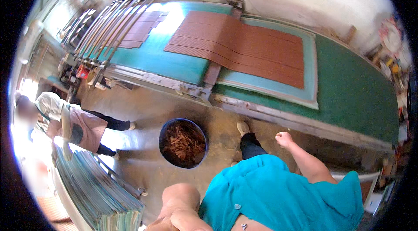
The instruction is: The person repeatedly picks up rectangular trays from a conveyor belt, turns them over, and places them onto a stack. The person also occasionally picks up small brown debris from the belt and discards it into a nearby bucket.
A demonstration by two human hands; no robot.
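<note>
My right hand (284,139) hangs at my right side with its fingers curled in, and I see nothing in it. It is apart from the green table (352,92) ahead. Of my left arm (180,196), a bent, foreshortened part shows at the lower edge; I cannot make out the fingers. A brown ribbed sheet (270,52) with dark lines across it spans from the teal conveyor belt (174,68) over a gap. Its right part lies on a pale teal board (310,78) on the green table.
A dark round bin (162,146) of brown scraps (185,139) stands on the floor left of me. At far left, a person (85,124) in a pink apron is beside a stack of teal boards (96,187). Rollers (130,24) cross the belt over more brown pieces (139,31).
</note>
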